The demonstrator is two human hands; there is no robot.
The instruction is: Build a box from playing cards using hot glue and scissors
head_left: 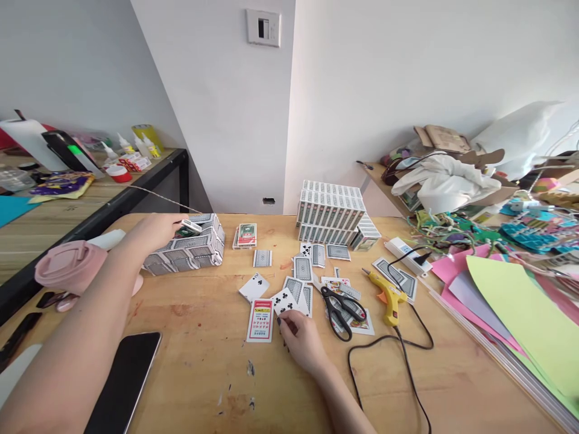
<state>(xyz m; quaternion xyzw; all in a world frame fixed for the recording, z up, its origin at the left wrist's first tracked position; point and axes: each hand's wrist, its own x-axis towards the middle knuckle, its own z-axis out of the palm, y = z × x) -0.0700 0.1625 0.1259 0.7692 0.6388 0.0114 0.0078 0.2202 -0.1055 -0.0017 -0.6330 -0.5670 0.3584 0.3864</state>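
My left hand (158, 229) reaches far left and rests on a box-like structure made of playing cards (190, 247), with its fingers closed on a small card piece (192, 226) at the top. My right hand (302, 341) lies on the wooden table near the middle, fingers curled and pinching the lower edge of a face-up club card (284, 301). A red-and-white card (260, 320) lies just left of that hand. Loose cards (303, 269), face up and face down, are scattered beyond it.
Black scissors (342, 308) and a yellow glue gun (388, 296) with a black cord lie right of the cards. Stacked card boxes (332, 211) stand at the back. A dark phone (124, 380) and pink cup (72, 265) sit left; coloured paper sheets (520, 307) at right.
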